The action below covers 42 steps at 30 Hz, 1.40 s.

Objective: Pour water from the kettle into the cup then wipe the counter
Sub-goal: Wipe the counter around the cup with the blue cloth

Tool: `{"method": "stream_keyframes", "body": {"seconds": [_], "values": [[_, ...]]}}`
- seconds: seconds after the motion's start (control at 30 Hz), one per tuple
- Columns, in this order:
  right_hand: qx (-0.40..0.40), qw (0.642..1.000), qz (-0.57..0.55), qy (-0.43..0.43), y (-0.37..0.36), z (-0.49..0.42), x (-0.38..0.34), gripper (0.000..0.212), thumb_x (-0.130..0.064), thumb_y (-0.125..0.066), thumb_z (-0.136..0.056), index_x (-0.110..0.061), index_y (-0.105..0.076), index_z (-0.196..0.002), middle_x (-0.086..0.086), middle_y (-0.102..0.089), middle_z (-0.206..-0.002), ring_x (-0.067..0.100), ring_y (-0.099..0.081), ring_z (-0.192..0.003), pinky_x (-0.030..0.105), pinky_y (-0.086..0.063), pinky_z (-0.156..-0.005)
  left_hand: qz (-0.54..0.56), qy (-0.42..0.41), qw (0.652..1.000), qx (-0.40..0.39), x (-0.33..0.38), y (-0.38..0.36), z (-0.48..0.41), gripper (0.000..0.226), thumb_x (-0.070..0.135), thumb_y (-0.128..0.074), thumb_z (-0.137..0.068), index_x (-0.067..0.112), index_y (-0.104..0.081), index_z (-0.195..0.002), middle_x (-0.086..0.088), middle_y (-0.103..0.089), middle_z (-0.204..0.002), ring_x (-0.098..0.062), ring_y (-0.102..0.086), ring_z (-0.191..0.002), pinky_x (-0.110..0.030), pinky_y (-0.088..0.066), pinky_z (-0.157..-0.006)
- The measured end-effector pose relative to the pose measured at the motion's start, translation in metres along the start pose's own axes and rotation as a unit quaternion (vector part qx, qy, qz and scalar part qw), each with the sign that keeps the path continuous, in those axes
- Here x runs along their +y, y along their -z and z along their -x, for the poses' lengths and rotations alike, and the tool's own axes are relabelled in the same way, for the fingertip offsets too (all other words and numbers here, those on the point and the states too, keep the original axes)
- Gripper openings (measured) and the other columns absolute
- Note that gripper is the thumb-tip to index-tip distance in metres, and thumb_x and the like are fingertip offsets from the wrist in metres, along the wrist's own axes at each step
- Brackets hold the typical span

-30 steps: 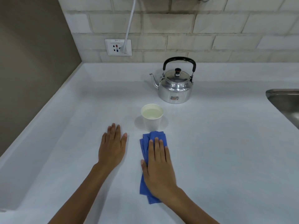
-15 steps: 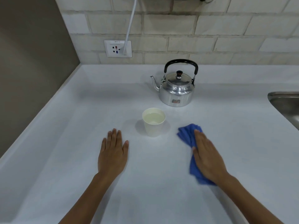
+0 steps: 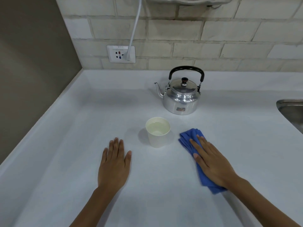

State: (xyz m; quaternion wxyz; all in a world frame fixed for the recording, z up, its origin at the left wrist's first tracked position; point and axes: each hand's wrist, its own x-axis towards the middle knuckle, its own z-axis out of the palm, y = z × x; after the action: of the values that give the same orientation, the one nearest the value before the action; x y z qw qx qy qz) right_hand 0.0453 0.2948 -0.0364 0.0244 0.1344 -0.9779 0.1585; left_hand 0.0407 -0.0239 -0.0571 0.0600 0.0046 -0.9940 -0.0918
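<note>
My right hand (image 3: 211,163) lies flat and open on the blue cloth (image 3: 193,143), palm down, fingers stretched and pressing it to the counter (image 3: 65,145); it does not grasp the cloth, it only covers it; the folded cloth shows beyond my fingertips toward the cup and also under my wrist at the near side. My left hand (image 3: 114,164) is also open and flat, palm on the bare counter, fingers together, holding nothing; it rests to the left of the cup and a little nearer to me, not touching it.

The white paper cup (image 3: 157,132) stands upright between my two hands, slightly farther from me; it has water inside, almost to the rim; the cloth is just beside it on the right, apart from it. The metal kettle (image 3: 181,97) stands upright behind the cup, near the back wall, lid on, black handle raised, spout pointing left; it is well apart from both hands.

On the wall at the left there is a white socket (image 3: 121,54) with a white cable (image 3: 135,27) plugged in; at the right edge I see a part of a steel sink (image 3: 290,110).
</note>
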Motion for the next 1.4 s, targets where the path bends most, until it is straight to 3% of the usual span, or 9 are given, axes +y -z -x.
{"method": "stream_keyframes", "body": {"seconds": [0.13, 0.23, 0.43, 0.6, 0.87, 1.07, 1.2, 1.3, 1.4], "values": [[-0.007, 0.999, 0.013, -0.05, -0.005, -0.054, -0.009, 0.052, -0.037, -0.023, -0.098, -0.025, -0.003, -0.144, 0.001, 0.002, -0.157, 0.012, 0.005, -0.143, 0.028, 0.001, -0.117, 0.004, 0.012, 1.0, -0.001, 0.003, 0.0, -0.003, 0.082, 0.053, 0.018, -0.076, 0.011, 0.002, -0.144, -0.008, -0.001, -0.157, -0.02, 0.001, -0.144, -0.034, 0.001, -0.116], [-0.022, 1.0, 0.011, -0.018, -0.016, -0.077, -0.035, 0.052, -0.038, -0.02, -0.099, -0.022, -0.002, -0.145, 0.003, 0.005, -0.157, 0.015, 0.007, -0.143, 0.03, 0.002, -0.118, 0.004, 0.005, 1.0, 0.003, 0.002, 0.001, -0.003, 0.091, 0.058, 0.028, -0.072, 0.009, -0.001, -0.144, -0.009, -0.004, -0.156, -0.021, -0.002, -0.144, -0.035, -0.001, -0.116], [-0.022, 0.996, -0.015, 0.088, -0.016, -0.036, -0.024, 0.047, -0.046, -0.01, -0.094, -0.039, 0.005, -0.138, -0.017, 0.009, -0.149, -0.001, 0.009, -0.139, 0.007, 0.017, -0.106, 0.009, -0.006, 1.0, 0.005, 0.0, 0.002, -0.001, 0.096, 0.057, 0.033, -0.071, 0.007, -0.006, -0.143, -0.01, -0.011, -0.155, -0.023, -0.007, -0.143, -0.033, -0.001, -0.114], [-0.021, 0.999, 0.001, 0.035, -0.007, -0.076, -0.011, 0.046, -0.03, -0.022, -0.1, -0.025, -0.011, -0.144, -0.003, -0.002, -0.156, 0.011, 0.0, -0.143, 0.024, 0.001, -0.116, -0.002, 0.005, 1.0, 0.002, 0.004, 0.003, -0.002, 0.099, 0.056, 0.039, -0.066, 0.009, -0.001, -0.144, -0.01, -0.005, -0.156, -0.022, -0.003, -0.144, -0.034, -0.001, -0.116], [-0.038, 0.992, -0.016, 0.119, -0.013, -0.064, -0.018, 0.045, -0.031, -0.021, -0.1, -0.026, -0.014, -0.144, -0.009, -0.002, -0.153, -0.002, 0.006, -0.137, 0.02, 0.003, -0.114, -0.013, -0.007, 1.0, -0.001, -0.002, 0.0, -0.003, 0.071, 0.047, 0.009, -0.085, 0.008, -0.003, -0.143, -0.009, -0.007, -0.156, -0.021, -0.004, -0.144, -0.036, -0.005, -0.116], [-0.016, 0.998, 0.006, -0.058, 0.023, -0.065, 0.055, 0.044, -0.024, -0.026, -0.1, -0.019, -0.02, -0.143, 0.006, -0.013, -0.156, 0.016, -0.009, -0.143, 0.031, -0.008, -0.117, 0.014, 0.006, 1.0, -0.015, 0.001, 0.002, -0.004, 0.056, 0.038, -0.01, -0.096, 0.01, 0.001, -0.144, -0.007, -0.001, -0.157, -0.018, 0.001, -0.144, -0.035, -0.001, -0.117], [0.003, 0.994, 0.026, -0.106, 0.012, -0.06, 0.032, 0.045, -0.026, -0.023, -0.1, -0.016, -0.018, -0.144, 0.009, -0.011, -0.156, 0.019, -0.007, -0.143, 0.034, -0.007, -0.118, 0.002, 0.008, 1.0, -0.013, 0.003, 0.002, -0.004, 0.057, 0.037, -0.012, -0.096, 0.009, 0.002, -0.144, -0.008, 0.0, -0.157, -0.02, 0.001, -0.144, -0.034, 0.0, -0.116], [0.035, 0.998, 0.033, -0.042, -0.005, -0.025, -0.006, 0.046, -0.027, -0.026, -0.099, -0.017, -0.02, -0.144, 0.006, -0.013, -0.155, 0.018, -0.009, -0.143, 0.028, -0.003, -0.117, 0.011, 0.006, 1.0, -0.009, 0.002, 0.002, -0.003, 0.058, 0.038, -0.013, -0.096, 0.008, 0.001, -0.144, -0.009, -0.002, -0.157, -0.02, 0.0, -0.144, -0.035, -0.001, -0.117], [0.023, 0.999, 0.028, 0.034, -0.012, 0.016, -0.027, 0.046, -0.036, -0.016, -0.099, -0.026, -0.009, -0.143, -0.007, -0.005, -0.152, 0.009, -0.001, -0.142, 0.019, 0.006, -0.114, 0.019, 0.003, 1.0, -0.008, 0.002, 0.001, -0.003, 0.058, 0.038, -0.014, -0.096, 0.009, 0.0, -0.144, -0.008, -0.002, -0.157, -0.02, 0.0, -0.144, -0.035, -0.001, -0.117]]}}
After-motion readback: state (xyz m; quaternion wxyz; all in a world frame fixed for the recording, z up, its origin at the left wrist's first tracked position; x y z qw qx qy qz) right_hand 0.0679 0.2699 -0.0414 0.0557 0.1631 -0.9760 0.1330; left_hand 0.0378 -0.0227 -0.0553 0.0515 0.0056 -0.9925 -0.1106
